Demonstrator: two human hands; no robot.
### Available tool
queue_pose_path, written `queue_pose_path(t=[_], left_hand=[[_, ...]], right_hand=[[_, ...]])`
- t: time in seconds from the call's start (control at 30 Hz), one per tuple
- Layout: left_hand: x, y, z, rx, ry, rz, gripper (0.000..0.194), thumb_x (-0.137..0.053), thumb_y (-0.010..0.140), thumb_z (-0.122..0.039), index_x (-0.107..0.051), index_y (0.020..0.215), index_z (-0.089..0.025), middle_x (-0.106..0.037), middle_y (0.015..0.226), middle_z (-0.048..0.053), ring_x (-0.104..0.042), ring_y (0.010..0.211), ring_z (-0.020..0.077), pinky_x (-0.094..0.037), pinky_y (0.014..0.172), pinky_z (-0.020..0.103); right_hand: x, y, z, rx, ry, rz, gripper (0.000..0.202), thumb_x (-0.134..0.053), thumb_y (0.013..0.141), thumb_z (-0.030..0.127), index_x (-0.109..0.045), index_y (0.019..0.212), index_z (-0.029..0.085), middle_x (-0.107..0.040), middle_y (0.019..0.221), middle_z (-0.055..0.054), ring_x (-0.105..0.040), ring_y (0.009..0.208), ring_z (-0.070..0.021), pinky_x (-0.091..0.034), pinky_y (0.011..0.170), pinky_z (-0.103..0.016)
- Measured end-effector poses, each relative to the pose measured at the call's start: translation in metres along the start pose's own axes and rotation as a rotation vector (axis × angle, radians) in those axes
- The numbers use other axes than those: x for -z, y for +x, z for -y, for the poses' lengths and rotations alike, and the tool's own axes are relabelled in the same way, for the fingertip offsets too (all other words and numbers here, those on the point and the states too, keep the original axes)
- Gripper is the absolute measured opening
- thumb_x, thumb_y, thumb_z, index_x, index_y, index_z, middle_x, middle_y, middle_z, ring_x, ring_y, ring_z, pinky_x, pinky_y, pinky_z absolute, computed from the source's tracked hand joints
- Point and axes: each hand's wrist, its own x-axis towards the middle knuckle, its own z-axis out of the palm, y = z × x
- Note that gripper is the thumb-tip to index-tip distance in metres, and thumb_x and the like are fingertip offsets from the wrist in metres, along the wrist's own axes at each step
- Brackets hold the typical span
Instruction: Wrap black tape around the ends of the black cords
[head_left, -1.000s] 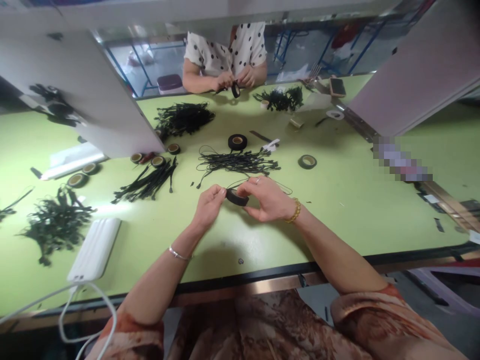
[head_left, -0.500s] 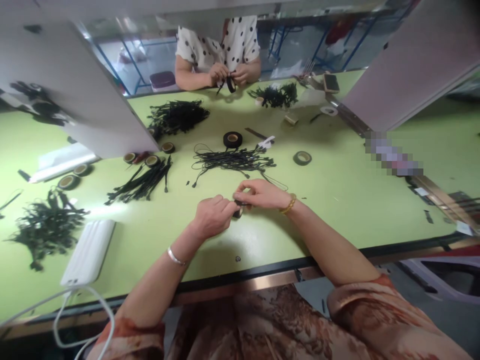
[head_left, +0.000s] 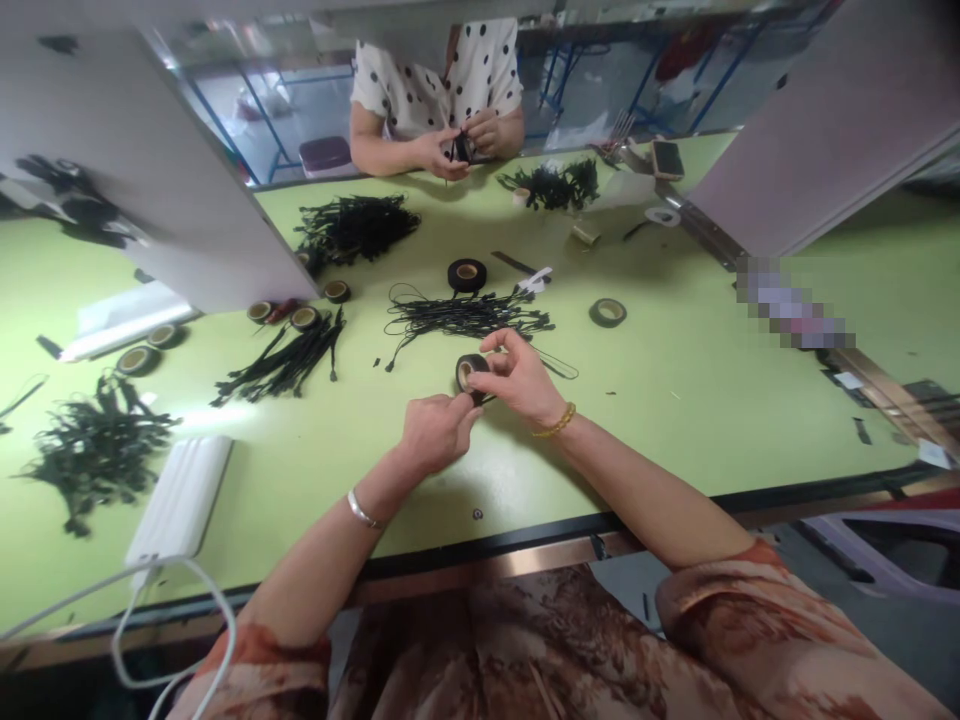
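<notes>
My right hand (head_left: 529, 382) holds a roll of black tape (head_left: 460, 372) upright between thumb and fingers, its tan core facing me. Just below the roll, my left hand (head_left: 436, 432) is closed in a pinch on a thin black cable (head_left: 487, 398), of which only a short dark piece shows. The fingertips of both hands nearly meet there. Beyond them lies a loose bundle of black cables (head_left: 465, 316) with small connectors. Another black tape roll (head_left: 466, 275) lies flat behind that bundle.
A co-worker's hands (head_left: 459, 150) work with a dark roll across the green table (head_left: 645, 420). More black cable piles (head_left: 281, 365) and tape rolls lie left. A white power bank (head_left: 180, 500) with a cable is at front left. One tape roll (head_left: 607, 312) lies right.
The tape roll has come up from below the fingers to above them and now faces me. My right hand has turned and opened around it; the left stays pinched close by.
</notes>
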Motion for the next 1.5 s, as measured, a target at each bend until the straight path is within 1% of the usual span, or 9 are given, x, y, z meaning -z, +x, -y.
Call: queue_pose_path(t=[0.17, 0.33, 0.5, 0.67, 0.83, 1.03, 1.17, 1.3, 1.5], left_hand=[[0.004, 0.005, 0.002, 0.249, -0.32, 0.068, 0.03, -0.041, 0.095, -0.036, -0.065, 0.095, -0.019, -0.061, 0.063, 0.003, -0.05, 0.055, 0.0155, -0.031, 0.058, 0.027], [0.003, 0.01, 0.008, 0.365, -0.824, -0.048, 0.023, -0.046, 0.094, -0.037, -0.058, 0.09, -0.018, -0.058, 0.073, 0.0, -0.05, 0.065, 0.0124, -0.039, 0.063, 0.024], [0.009, 0.013, 0.01, 0.666, -1.44, -0.021, 0.028, -0.056, 0.088, -0.042, -0.042, 0.076, -0.02, -0.028, 0.053, -0.01, -0.021, 0.042, 0.0055, -0.016, 0.041, 0.018], [0.018, 0.016, 0.011, 0.697, -1.734, 0.009, 0.034, -0.062, 0.081, -0.041, -0.038, 0.069, -0.021, -0.018, 0.048, -0.011, -0.011, 0.04, 0.0045, -0.009, 0.036, 0.017], [0.01, 0.016, 0.016, 0.689, -1.611, -0.021, 0.036, -0.064, 0.081, -0.049, -0.042, 0.074, -0.02, -0.022, 0.049, -0.012, -0.014, 0.04, 0.0046, -0.011, 0.038, 0.018], [-0.003, 0.014, 0.028, 0.483, -0.962, -0.125, 0.029, -0.055, 0.088, -0.044, -0.052, 0.075, -0.018, -0.046, 0.062, -0.004, -0.04, 0.059, 0.01, -0.034, 0.055, 0.022], [-0.001, 0.013, 0.029, 0.449, -0.696, -0.099, 0.022, -0.048, 0.091, -0.035, -0.054, 0.077, -0.019, -0.052, 0.068, -0.002, -0.047, 0.067, 0.0133, -0.038, 0.065, 0.025], [0.003, 0.013, 0.022, 0.554, -0.539, -0.043, 0.016, -0.048, 0.091, -0.036, -0.053, 0.087, -0.021, -0.051, 0.062, -0.004, -0.045, 0.057, 0.014, -0.033, 0.059, 0.026], [0.002, 0.009, 0.018, 0.461, -0.473, -0.042, 0.027, -0.043, 0.093, -0.038, -0.054, 0.076, -0.021, -0.049, 0.057, -0.003, -0.044, 0.055, 0.0138, -0.03, 0.058, 0.025]], right_hand=[[0.005, -0.005, 0.007, 0.177, 0.013, 0.029, 0.043, -0.075, 0.067, 0.028, -0.04, 0.092, 0.024, -0.049, 0.058, 0.01, -0.042, 0.048, -0.008, -0.032, 0.048, -0.022], [0.013, -0.008, 0.016, 0.262, -0.098, 0.159, 0.041, -0.073, 0.073, 0.029, -0.041, 0.098, 0.024, -0.052, 0.063, 0.009, -0.041, 0.048, -0.0074, -0.031, 0.047, -0.022], [0.025, -0.001, 0.015, 0.309, -0.304, 0.421, 0.032, -0.069, 0.074, 0.022, -0.046, 0.096, 0.02, -0.061, 0.083, 0.001, -0.053, 0.06, -0.0093, -0.042, 0.053, -0.024], [0.029, 0.004, 0.01, 0.357, -0.437, 0.438, 0.025, -0.066, 0.073, 0.019, -0.051, 0.092, 0.018, -0.059, 0.085, 0.0, -0.054, 0.066, -0.0108, -0.047, 0.061, -0.026], [0.031, 0.006, 0.009, 0.351, -0.456, 0.469, 0.026, -0.062, 0.07, 0.015, -0.051, 0.093, 0.018, -0.06, 0.088, -0.002, -0.056, 0.068, -0.0116, -0.048, 0.063, -0.027], [0.03, 0.011, 0.0, 0.26, -0.655, 0.431, 0.034, -0.057, 0.063, 0.008, -0.049, 0.095, 0.018, -0.067, 0.09, -0.003, -0.055, 0.06, -0.0108, -0.042, 0.057, -0.024], [0.026, 0.016, -0.015, 0.23, -0.685, 0.373, 0.032, -0.057, 0.062, 0.008, -0.05, 0.092, 0.018, -0.071, 0.095, -0.005, -0.056, 0.06, -0.011, -0.041, 0.057, -0.024], [0.022, 0.019, -0.022, 0.106, -0.434, 0.31, 0.025, -0.058, 0.066, 0.008, -0.051, 0.087, 0.018, -0.074, 0.092, -0.006, -0.063, 0.066, -0.0126, -0.047, 0.059, -0.024], [0.02, 0.024, -0.017, -0.295, -0.014, 0.192, 0.012, -0.062, 0.081, 0.021, -0.054, 0.089, 0.017, -0.075, 0.072, -0.006, -0.045, 0.033, -0.0077, -0.032, 0.033, -0.02]])
